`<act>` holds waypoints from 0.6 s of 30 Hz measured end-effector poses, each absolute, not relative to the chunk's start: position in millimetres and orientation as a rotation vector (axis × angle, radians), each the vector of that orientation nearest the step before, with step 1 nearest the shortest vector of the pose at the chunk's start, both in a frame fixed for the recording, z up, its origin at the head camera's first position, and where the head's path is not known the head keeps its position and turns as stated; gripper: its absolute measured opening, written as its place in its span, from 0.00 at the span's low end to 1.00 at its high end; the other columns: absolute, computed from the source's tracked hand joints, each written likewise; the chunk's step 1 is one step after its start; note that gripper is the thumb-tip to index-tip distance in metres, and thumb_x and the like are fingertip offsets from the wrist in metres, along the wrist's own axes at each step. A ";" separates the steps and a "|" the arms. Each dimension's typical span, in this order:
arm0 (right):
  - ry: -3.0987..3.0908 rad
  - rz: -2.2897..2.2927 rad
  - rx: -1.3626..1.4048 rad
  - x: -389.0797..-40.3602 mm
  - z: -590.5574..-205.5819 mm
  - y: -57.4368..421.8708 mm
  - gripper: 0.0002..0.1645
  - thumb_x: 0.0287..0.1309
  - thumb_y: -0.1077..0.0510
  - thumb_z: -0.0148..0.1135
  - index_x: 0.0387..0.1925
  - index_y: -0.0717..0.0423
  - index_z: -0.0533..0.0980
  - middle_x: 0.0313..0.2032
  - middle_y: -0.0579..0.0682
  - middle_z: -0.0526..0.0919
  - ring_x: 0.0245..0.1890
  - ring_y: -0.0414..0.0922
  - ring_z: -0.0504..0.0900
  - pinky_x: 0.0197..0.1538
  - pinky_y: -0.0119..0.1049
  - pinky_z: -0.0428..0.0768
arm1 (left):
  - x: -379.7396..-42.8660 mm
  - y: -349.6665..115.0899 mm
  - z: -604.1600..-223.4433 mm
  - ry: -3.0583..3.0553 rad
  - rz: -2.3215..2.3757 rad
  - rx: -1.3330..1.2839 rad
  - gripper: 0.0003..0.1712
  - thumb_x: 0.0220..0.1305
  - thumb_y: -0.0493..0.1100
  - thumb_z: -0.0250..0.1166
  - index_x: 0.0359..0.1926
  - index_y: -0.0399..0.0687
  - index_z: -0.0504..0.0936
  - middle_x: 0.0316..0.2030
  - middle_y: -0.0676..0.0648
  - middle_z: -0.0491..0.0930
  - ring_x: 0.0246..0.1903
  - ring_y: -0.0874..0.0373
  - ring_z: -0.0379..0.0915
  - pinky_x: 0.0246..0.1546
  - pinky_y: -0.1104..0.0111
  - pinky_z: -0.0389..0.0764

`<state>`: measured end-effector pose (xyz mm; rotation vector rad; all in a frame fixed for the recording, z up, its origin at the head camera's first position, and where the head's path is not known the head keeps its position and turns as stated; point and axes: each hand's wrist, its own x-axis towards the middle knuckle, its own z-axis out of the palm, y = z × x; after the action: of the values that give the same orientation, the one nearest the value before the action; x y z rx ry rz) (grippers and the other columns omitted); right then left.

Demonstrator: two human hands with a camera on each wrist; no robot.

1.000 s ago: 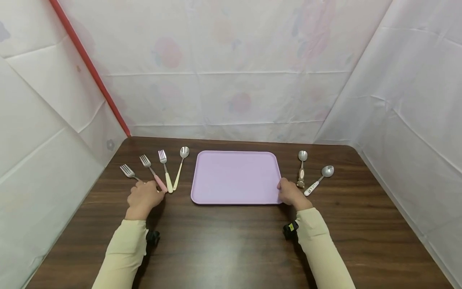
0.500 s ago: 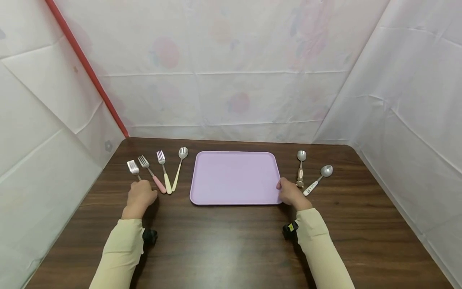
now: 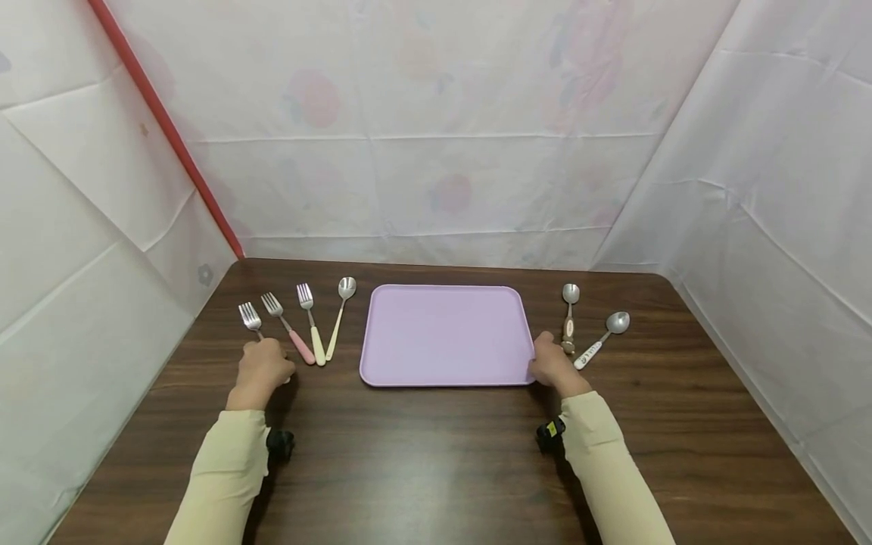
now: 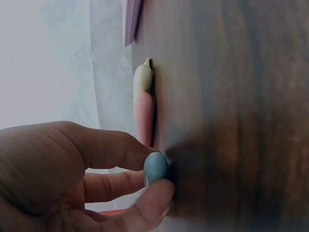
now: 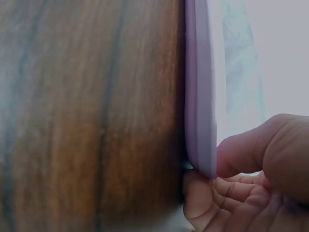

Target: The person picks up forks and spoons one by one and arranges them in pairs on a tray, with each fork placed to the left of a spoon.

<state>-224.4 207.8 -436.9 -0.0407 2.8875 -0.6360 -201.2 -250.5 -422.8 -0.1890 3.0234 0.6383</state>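
In the head view my left hand [image 3: 262, 371] is at the left end of a row of cutlery, over the handle of a fork [image 3: 250, 316] whose tines point away from me. Up close in the left wrist view, thumb and fingers pinch its light blue handle [image 4: 156, 166], low by the table. A pink-handled fork [image 3: 289, 333] lies just right of that hand. My right hand [image 3: 553, 365] holds the near right corner of a lilac tray [image 3: 446, 337]; the right wrist view has the thumb on the rim [image 5: 205, 121] and fingertips at its underside.
Right of the pink fork lie a yellow-handled fork [image 3: 312, 329] and a yellow-handled spoon [image 3: 338, 322]. Beyond my right hand are a brown-handled spoon [image 3: 569, 318] and a white-handled spoon [image 3: 605, 337]. White cloth walls [image 3: 436, 174] enclose the dark wooden table [image 3: 415, 462].
My left hand has drawn slightly left, and the leftmost fork has turned from slanting left to pointing more straight away from me. The right hand has shifted only slightly at the tray.
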 end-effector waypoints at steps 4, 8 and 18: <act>2.873 -0.571 -0.041 -226.9 -434.7 206.7 0.15 0.48 0.70 0.49 0.39 0.77 0.61 0.28 0.65 0.73 0.29 0.56 0.73 0.34 0.47 0.75 | -201.9 -252.3 -421.5 3.001 0.597 -0.194 0.06 0.44 0.34 0.57 0.17 0.34 0.73 0.25 0.31 0.71 0.34 0.32 0.65 0.29 0.49 0.71; 2.858 -0.523 -0.021 -229.2 -433.1 207.2 0.12 0.46 0.71 0.50 0.35 0.75 0.65 0.28 0.62 0.71 0.29 0.56 0.73 0.31 0.44 0.75 | -202.8 -253.9 -419.5 2.974 0.570 -0.185 0.06 0.45 0.35 0.56 0.17 0.38 0.70 0.22 0.37 0.70 0.29 0.39 0.65 0.26 0.53 0.70; 2.791 -0.582 -0.011 -231.2 -433.2 207.4 0.10 0.47 0.71 0.49 0.34 0.74 0.66 0.25 0.59 0.70 0.21 0.51 0.75 0.22 0.37 0.74 | -198.4 -257.3 -414.0 2.931 0.627 -0.210 0.11 0.47 0.36 0.54 0.12 0.45 0.65 0.13 0.47 0.68 0.16 0.52 0.66 0.17 0.64 0.65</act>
<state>-231.2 207.4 -433.2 -0.0107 2.7915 -0.5824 -198.4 -257.3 -414.0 -0.2101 2.9312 0.6271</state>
